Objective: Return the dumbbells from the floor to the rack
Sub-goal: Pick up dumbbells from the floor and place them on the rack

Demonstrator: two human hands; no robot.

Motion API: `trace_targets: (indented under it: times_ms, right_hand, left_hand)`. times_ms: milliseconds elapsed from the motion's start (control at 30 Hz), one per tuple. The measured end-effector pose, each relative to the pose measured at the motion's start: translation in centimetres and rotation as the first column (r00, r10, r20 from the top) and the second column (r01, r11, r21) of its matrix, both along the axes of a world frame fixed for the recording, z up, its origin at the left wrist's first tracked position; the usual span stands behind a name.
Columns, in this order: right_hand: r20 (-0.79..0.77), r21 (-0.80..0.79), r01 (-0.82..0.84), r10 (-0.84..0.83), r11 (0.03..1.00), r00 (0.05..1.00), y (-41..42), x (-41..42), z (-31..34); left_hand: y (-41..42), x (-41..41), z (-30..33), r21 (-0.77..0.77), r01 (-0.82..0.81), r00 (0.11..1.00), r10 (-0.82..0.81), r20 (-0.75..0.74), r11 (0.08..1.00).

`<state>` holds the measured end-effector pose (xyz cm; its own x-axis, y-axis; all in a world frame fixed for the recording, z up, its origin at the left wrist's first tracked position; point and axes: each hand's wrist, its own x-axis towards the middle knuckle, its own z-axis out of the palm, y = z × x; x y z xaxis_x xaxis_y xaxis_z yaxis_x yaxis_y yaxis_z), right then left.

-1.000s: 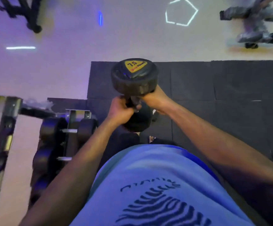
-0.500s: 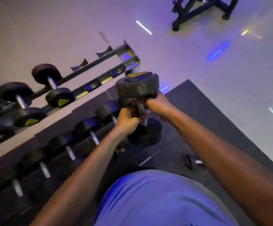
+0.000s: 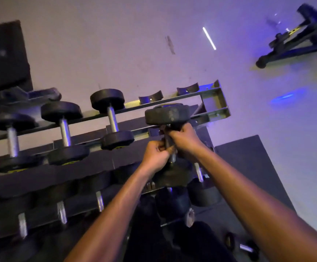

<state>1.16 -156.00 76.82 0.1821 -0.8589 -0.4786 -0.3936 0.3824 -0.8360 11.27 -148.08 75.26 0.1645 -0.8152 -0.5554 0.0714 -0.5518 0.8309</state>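
You hold a dumbbell (image 3: 168,114) with round, matte black rubber heads, scuffed and dusty on the rim, joined by a short metal handle. Both of your grips are wrapped shut around that handle: your left hand (image 3: 156,154) lower down, your right hand (image 3: 185,141) just above it and close under the upper head. The dumbbell stands nearly upright, its top head level with the top shelf of the rack (image 3: 213,103), right in front of the bare curved metal cradles (image 3: 151,97) near the shelf's right end. Its lower head sits dark and blurred below your fists.

The rack is grey angled steel. Three racked dumbbells (image 3: 112,118) with shiny chrome handles lie on the top shelf to the left; more fill the lower shelves, smeared by motion. A small dumbbell (image 3: 243,247) lies on the dark rubber floor mat (image 3: 248,157) at lower right.

Against half a second ago, the dumbbell is closer to the rack's top shelf, having been out in front of the lower rows, and your hold on the handle is unchanged.
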Motion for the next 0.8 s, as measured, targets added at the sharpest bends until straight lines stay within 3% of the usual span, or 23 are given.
trace_targets:
  times_ms: [167, 333, 467, 633, 800]
  right_hand:
    - [-0.117, -0.017, -0.071, 0.068, 0.997, 0.991, -7.7, 1.9, -3.4]
    - [-0.090, 0.020, -0.070, 0.071, 0.997, 0.993, -13.8, 4.1, -7.1]
    - [-0.186, -0.044, -0.104, 0.094, 0.994, 0.978, -17.4, 6.2, -8.8]
    - [-0.416, -0.094, -0.218, 0.160, 0.972, 0.895, -18.4, 7.7, -10.8]
    - [-0.465, -0.055, -0.239, 0.187, 0.969, 0.865, -17.2, 8.4, -9.6]
  left_hand:
    - [-6.6, 0.7, -2.9, 0.057, -0.076, 0.997, 0.077, -0.010, 0.995]
    - [-12.0, 1.7, -5.5, 0.106, -0.153, 0.987, 0.147, 0.061, 0.983]
    - [-16.0, 3.2, -6.8, 0.125, -0.177, 0.977, 0.158, 0.146, 0.976]
    - [-18.1, 4.8, -7.6, 0.233, -0.196, 0.963, 0.143, 0.227, 0.953]
    - [-17.0, 5.7, -8.5, 0.221, -0.228, 0.956, 0.176, 0.235, 0.948]
